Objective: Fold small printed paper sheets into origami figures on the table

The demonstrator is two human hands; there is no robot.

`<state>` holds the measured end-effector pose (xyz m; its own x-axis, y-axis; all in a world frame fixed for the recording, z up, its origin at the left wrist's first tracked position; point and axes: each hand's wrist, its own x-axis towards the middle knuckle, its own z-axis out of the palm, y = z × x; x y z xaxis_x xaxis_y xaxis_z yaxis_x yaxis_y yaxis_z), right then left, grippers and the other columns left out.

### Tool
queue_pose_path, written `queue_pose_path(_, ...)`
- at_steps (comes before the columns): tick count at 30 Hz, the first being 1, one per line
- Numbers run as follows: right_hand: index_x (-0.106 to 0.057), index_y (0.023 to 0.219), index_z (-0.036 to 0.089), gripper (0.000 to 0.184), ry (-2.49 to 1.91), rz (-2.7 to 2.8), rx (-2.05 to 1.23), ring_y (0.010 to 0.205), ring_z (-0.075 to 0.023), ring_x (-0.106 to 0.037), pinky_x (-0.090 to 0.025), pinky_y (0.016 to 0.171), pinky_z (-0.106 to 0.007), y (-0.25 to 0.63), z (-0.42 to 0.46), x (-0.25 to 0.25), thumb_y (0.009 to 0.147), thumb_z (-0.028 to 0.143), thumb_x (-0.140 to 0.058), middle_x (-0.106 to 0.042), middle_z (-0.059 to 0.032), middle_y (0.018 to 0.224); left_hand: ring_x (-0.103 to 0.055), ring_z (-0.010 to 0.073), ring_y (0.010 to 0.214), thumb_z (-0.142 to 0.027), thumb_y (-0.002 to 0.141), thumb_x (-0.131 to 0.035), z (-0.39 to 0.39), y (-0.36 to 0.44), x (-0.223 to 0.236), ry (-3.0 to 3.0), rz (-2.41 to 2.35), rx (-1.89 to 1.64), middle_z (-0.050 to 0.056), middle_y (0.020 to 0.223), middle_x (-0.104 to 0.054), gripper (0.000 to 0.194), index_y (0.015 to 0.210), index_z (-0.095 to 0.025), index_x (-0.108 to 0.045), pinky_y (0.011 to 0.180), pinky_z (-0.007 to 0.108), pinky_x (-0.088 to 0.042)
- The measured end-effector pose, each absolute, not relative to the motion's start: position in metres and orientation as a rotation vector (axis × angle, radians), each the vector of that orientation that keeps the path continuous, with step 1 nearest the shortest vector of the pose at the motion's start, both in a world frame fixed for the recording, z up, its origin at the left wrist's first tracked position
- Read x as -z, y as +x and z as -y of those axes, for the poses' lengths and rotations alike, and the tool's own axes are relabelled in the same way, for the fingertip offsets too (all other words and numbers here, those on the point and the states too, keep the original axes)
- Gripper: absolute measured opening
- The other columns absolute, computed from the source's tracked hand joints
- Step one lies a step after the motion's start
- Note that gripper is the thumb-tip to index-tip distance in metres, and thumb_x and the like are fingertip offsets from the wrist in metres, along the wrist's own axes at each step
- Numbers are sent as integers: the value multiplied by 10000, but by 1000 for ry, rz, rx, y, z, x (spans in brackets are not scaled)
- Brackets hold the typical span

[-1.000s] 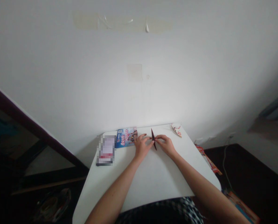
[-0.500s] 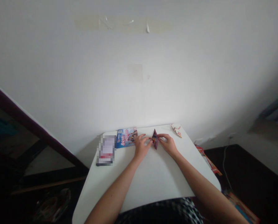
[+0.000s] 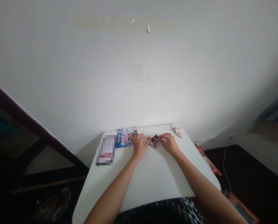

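The white table [image 3: 162, 177] bears a blue leaflet [image 3: 126, 137] whose large pink-and-white characters are too blurred to read. Between the left hand [image 3: 139, 147] and right hand [image 3: 170, 145], each grip pinching one side, is a small folded paper [image 3: 155, 141], its print illegible.

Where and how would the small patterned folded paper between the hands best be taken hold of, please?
I'd grip the folded paper by its left and right corners, coming from either side: it sits roughly diamond-wise, so those corners point outward. The left hand and right hand have their fingertips there, leaving the printed middle uncovered.
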<state>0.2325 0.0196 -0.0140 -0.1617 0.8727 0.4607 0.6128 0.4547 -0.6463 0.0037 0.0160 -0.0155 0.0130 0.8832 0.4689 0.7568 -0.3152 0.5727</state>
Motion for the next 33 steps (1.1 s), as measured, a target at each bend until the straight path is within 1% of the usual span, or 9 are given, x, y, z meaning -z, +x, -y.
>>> queue_pose_path(5, -813, 1026, 331, 274, -1269, 1916, -346, 1093, -291, -626, -458, 1006, -474, 233, -19, 15, 863, 223, -621, -762, -61, 1014, -582, 303, 1259, -232, 839, -778, -16, 1, 16, 2158, -1786, -1143, 102, 1273, -662, 195, 1026, -267, -817, 1162, 566, -349)
queue_pose_path(11, -825, 1004, 303, 240, -1250, 1994, -281, 1052, -275, -626, -466, 983, -440, 235, -21, 20, 888, 221, -632, -762, -66, 1005, -567, 318, 1262, -256, 867, -749, -15, -2, 14, 2209, -1813, -1100, 100, 1273, -661, 179, 1024, -293, -827, 1149, 556, -360)
queue_pose_path(15, -823, 1011, 293, 238, -1217, 2036, -229, 1017, -255, -630, -471, 953, -409, 235, -22, 22, 890, 195, -643, -765, -59, 994, -551, 300, 1275, -278, 934, -667, -14, -1, 11, 2227, -1824, -1086, 89, 1304, -663, 233, 1119, -317, -804, 1156, 553, -346)
queue_pose_path(18, -822, 1007, 294, 235, -1196, 2054, -186, 1003, -244, -633, -473, 943, -396, 235, -21, 22, 892, 183, -649, -766, -58, 983, -536, 283, 1289, -334, 989, -586, -11, 1, 9, 2240, -1830, -1086, 78, 1323, -662, 266, 1164, -345, -787, 1160, 549, -333)
queue_pose_path(20, -821, 1001, 299, 243, -1190, 2058, -165, 999, -242, -634, -471, 949, -397, 234, -21, 22, 885, 169, -653, -765, -55, 977, -528, 278, 1298, -378, 999, -567, -10, 2, 7, 2267, -1807, -1086, 68, 1338, -654, 272, 1164, -375, -784, 1158, 546, -328)
queue_pose_path(22, -821, 997, 304, 247, -1188, 2057, -156, 1001, -243, -633, -469, 953, -400, 234, -21, 23, 884, 164, -653, -765, -52, 977, -521, 283, 1308, -416, 990, -582, -8, 2, 7, 2281, -1799, -1085, 64, 1347, -649, 253, 1110, -387, -802, 1160, 551, -313)
queue_pose_path(26, -823, 996, 305, 227, -1196, 2058, -145, 1013, -249, -634, -468, 951, -404, 233, -21, 24, 886, 189, -662, -765, -56, 988, -515, 296, 1318, -443, 955, -636, -7, 2, 7, 2260, -1833, -1065, 66, 1338, -657, 217, 1003, -359, -830, 1178, 568, -269)
queue_pose_path(30, -820, 988, 296, 237, -1200, 2063, -157, 1026, -252, -638, -464, 962, -415, 232, -20, 23, 864, 160, -670, -767, -54, 994, -510, 308, 1320, -482, 927, -665, -5, 3, 5, 2263, -1855, -1002, 64, 1349, -658, 217, 991, -358, -831, 1181, 587, -254)
queue_pose_path(33, -809, 997, 290, 269, -1186, 2064, -176, 1047, -254, -638, -462, 978, -432, 232, -18, 21, 843, 125, -664, -768, -47, 1036, -488, 324, 1341, -531, 890, -694, -2, 4, 2, 2274, -1871, -948, 73, 1370, -645, 262, 1021, -348, -828, 1192, 596, -237)
